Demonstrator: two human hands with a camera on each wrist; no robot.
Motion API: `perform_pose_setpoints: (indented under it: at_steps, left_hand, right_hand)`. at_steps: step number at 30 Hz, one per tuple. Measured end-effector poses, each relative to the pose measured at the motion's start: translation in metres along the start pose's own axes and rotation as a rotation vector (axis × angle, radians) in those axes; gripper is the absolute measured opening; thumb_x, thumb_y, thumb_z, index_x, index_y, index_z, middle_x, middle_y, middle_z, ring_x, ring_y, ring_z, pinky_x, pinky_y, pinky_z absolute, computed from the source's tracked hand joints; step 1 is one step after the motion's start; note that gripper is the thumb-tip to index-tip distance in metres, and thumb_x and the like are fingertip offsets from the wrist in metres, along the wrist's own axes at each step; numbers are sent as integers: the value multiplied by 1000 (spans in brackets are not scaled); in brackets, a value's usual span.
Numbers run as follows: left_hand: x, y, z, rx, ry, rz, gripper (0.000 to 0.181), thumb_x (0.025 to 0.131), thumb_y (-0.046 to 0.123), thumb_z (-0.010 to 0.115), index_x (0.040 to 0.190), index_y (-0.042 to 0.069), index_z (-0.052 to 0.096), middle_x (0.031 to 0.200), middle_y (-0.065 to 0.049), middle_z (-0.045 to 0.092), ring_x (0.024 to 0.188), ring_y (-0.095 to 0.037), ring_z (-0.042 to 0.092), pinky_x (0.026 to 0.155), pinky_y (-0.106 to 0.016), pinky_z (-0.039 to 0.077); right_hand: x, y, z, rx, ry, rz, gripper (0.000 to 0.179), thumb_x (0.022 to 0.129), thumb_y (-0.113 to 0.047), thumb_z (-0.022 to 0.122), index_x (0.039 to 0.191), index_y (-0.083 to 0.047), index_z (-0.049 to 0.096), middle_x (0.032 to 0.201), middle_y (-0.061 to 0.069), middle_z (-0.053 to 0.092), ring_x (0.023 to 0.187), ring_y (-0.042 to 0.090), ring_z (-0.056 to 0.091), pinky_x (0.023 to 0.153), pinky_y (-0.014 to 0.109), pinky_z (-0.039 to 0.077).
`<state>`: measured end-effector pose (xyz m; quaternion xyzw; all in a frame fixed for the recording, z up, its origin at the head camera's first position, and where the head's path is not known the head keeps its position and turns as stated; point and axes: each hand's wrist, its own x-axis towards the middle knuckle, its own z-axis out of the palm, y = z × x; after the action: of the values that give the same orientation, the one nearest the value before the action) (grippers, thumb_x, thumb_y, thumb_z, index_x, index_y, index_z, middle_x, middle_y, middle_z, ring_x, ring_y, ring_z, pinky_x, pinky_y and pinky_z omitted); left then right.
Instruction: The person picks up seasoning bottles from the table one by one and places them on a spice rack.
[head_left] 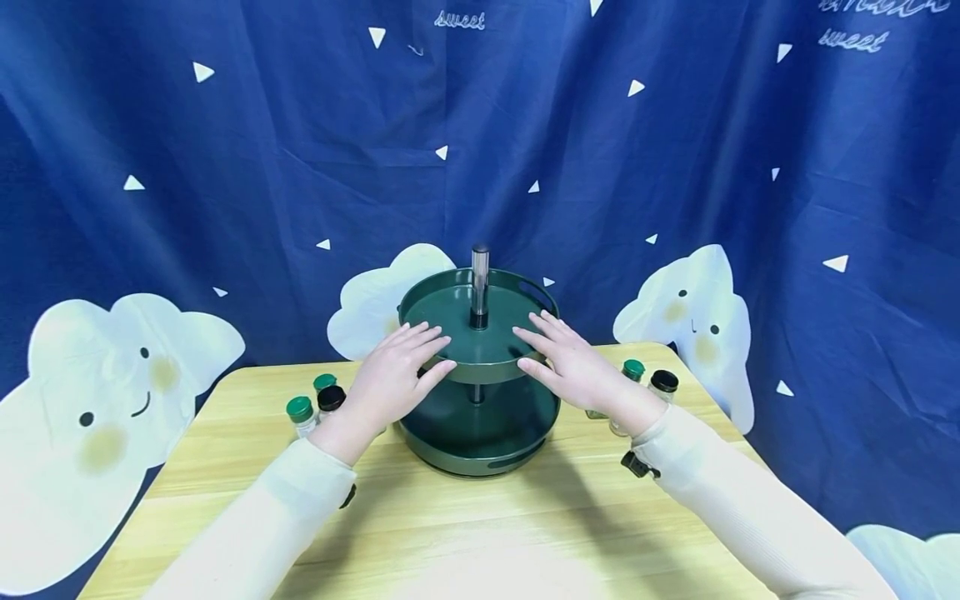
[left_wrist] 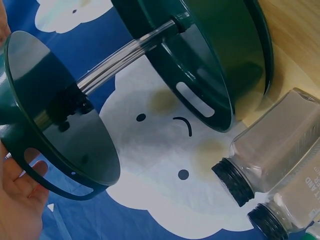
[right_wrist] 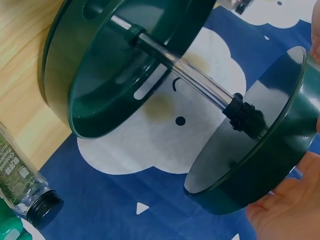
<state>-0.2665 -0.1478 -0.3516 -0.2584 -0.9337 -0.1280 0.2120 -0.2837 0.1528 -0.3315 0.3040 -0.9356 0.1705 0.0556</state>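
A dark green two-tier round stand stands on the table, its upper tray [head_left: 457, 337] and lower tray [head_left: 450, 421] joined by a shiny metal post [head_left: 480, 279]. My left hand [head_left: 390, 375] is at the upper tray's left rim, fingers extended over the edge. On the opposite side, my right hand [head_left: 577, 367] is at the right rim, its fingers spread and fairly straight. Seen from the right wrist, fingers [right_wrist: 285, 200] lie close along the tray's outer wall. The left wrist view shows a slotted handle opening beside the left fingers [left_wrist: 25, 185]. Both trays hold nothing.
Left of the stand are several clear jars, with green caps [head_left: 300, 408] and a black cap [head_left: 331, 397]. To the right are more jars, one green-capped [head_left: 633, 368] and one black-capped [head_left: 663, 382]. A blue curtain [head_left: 600, 167] hangs behind the wooden table [head_left: 420, 517].
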Motion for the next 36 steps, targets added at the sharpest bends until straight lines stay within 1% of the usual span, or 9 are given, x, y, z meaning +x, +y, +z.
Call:
perform_pose_setpoints:
  at_steps: [7,18,26,32,36]
  left_hand:
    - [-1,-1,0,-8,6,1,54,101,52,52,140,15,61,145,-6,56,141,-23,44,122,-40,24]
    - [-1,-1,3,-10,18,-3,54,101,52,53,139,15,62,144,-5,57,140,-22,45,122,-40,24]
    - [-1,-1,2,-16,13,-7,54,100,52,53,139,14,62,144,-5,57,140,-22,45,122,-41,24]
    - [0,0,1,-19,9,-13,55,100,52,54,139,14,61,144,-5,57,140,-23,44,122,-41,23]
    - [0,0,1,-19,7,-18,54,100,52,53,139,15,62,144,-5,57,140,-23,44,122,-41,24]
  right_hand:
    - [-5,1,-2,-1,7,-1,61,104,-52,45,156,-20,39,165,13,22,153,32,10,120,58,20]
    - [-13,5,-4,-17,28,-12,63,103,-51,48,156,-19,38,165,12,22,153,32,11,119,59,22]
    - [-19,3,-11,-10,43,-30,62,101,-42,58,155,-15,40,164,14,24,152,34,15,118,58,25]
    - [-22,5,-15,-13,48,-19,62,101,-43,57,154,-16,40,163,14,26,152,33,16,119,57,25]
    - [-23,7,-17,9,47,4,61,102,-45,55,154,-17,41,164,12,25,153,31,15,119,56,24]
